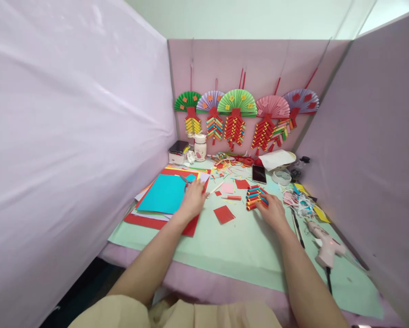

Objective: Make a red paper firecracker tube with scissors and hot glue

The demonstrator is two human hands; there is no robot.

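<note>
In the head view, the person's right hand [271, 208] is observed at the flat cluster of rolled paper tubes [252, 197] in red, blue and yellow, which lies on the pale green table cover [238, 259], to the right of its middle. The fingers are bent and touch the right side of the cluster; from where I stand I cannot tell whether they pinch it or only rest there. The left hand [193, 198] is noted over the right edge of the bright blue paper sheet [160, 195], its fingers partly curled and near the red-handled scissors [186, 183]; I cannot tell whether it grips anything. Larger red sheets [190, 228] lie beneath the blue one. Between the hands I record a dark red paper square [224, 214], a slim orange-red stick [233, 198] and a small pink paper square [227, 187]. Beyond the cluster sits a black-screened phone [259, 174], with a clear round tape roll [281, 178] just to its right. At the right side lies a pale pink glue gun [327, 246], a red light showing on its body. Pleated paper fans [237, 103] hang along the pink back panel [259, 54].
</note>
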